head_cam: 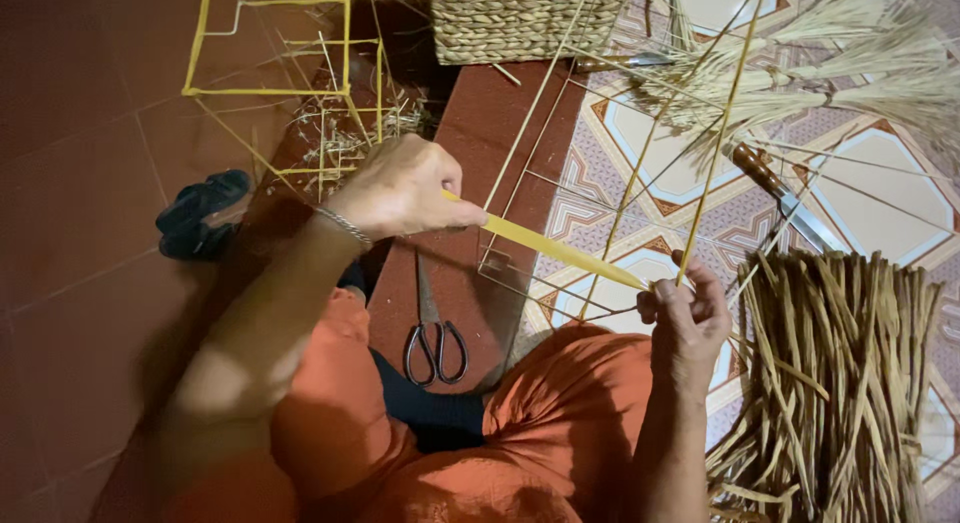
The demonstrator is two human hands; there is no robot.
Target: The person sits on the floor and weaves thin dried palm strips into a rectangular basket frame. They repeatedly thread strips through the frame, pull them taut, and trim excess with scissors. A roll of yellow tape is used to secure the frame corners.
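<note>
**Hands on yellow strip, wire frame**

Woven basket (520, 21) top centre, cut off by frame edge; contents not visible. L hand (400, 191) closed, pinching one end of a flat yellow strip (550, 248); R hand (688, 308) closed on the other end, at the wire frame (520, 208), also gripping thin yellow stalks (715, 148) (approx. 2, hard to count). 1 pair scissors (435, 341) on the red step betw. the hands. 1 knife (785, 198), blade partly hidden by reed pile (835, 383). 1 dry grass bundle (850, 68) top R. Yellow frames (275, 53) top L, tangled w/ straw.
</note>
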